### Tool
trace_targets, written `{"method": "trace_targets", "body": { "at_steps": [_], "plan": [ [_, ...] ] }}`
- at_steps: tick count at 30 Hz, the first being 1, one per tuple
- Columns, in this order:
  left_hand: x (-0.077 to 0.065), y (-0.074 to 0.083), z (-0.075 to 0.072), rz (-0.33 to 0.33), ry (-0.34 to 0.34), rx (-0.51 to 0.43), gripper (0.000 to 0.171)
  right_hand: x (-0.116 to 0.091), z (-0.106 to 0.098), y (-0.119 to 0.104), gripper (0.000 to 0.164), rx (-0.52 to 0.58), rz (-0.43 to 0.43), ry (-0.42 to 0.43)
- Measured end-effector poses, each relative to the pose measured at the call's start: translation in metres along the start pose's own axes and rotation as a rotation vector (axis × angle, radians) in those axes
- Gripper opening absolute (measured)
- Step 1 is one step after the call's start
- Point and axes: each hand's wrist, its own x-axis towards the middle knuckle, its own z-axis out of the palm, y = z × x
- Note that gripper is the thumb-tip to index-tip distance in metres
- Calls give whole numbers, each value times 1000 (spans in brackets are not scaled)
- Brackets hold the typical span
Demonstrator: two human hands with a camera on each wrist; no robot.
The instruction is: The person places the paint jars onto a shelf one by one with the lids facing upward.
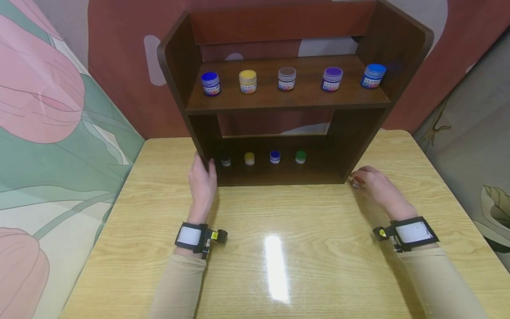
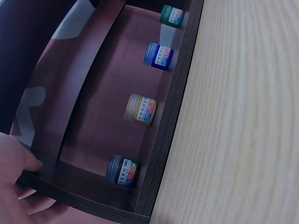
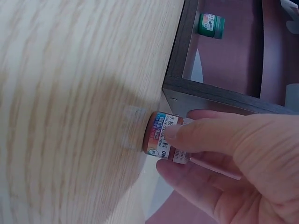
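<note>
A dark brown two-tier wooden shelf (image 1: 287, 107) stands on the table. My left hand (image 1: 202, 181) grips the lower part of its left side panel; in the left wrist view the thumb lies on the inner face and the fingers wrap round outside. Beside the shelf's lower right corner, my right hand (image 1: 378, 188) pinches a small reddish-brown paint jar (image 3: 159, 135) between thumb and fingers. The jar is upright, at the tabletop; whether it touches the wood is unclear. The lower tier holds a dark jar (image 2: 122, 171), a yellow jar (image 1: 249, 159), a blue jar (image 1: 275, 157) and a green jar (image 1: 300, 157).
Larger paint jars line the upper tier: dark blue (image 1: 210, 84), yellow (image 1: 248, 82), brown (image 1: 287, 79), purple (image 1: 332, 79) and light blue (image 1: 373, 76). The light wood table (image 1: 239, 221) meets patterned walls at the back and left. A glare strip lies in front.
</note>
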Motion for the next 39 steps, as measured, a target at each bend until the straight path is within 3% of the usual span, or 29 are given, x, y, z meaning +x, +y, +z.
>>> {"method": "trace_targets", "body": {
  "at_steps": [21,39],
  "plan": [
    [-1,2,-1,-1,-10,-7,33,0,-3,-8,16,-15,13,7],
    [0,1,-1,0,1,2,32,-2,-23,-43,15,-8,-123,25]
  ]
}}
